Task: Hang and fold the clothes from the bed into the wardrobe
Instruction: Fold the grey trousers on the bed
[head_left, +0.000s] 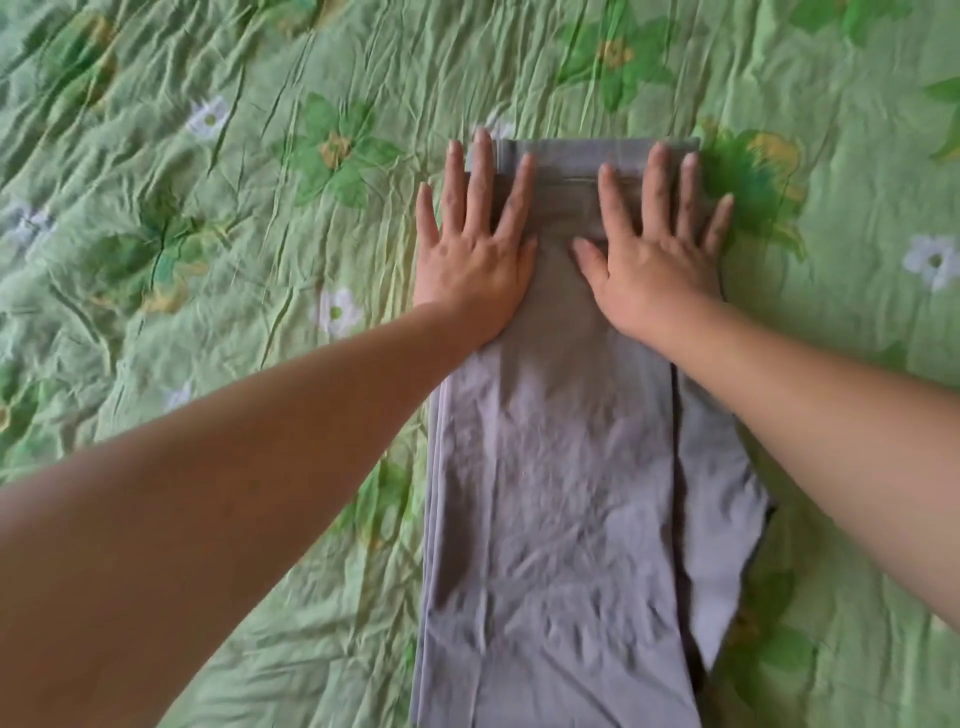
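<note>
A grey garment (556, 493), folded lengthwise into a long strip, lies flat on the bed and runs from the near edge of the view to its hemmed far end. My left hand (475, 249) presses flat on the far left part of it, fingers straight and spread. Beside it, my right hand (657, 244) lies flat on the far right part, fingers also straight. A narrower layer of the same cloth sticks out along the right side, under my right forearm.
A wrinkled green bedspread (208, 234) with a leaf and white-flower print fills the whole view around the garment. No other clothes, hangers or wardrobe are in view.
</note>
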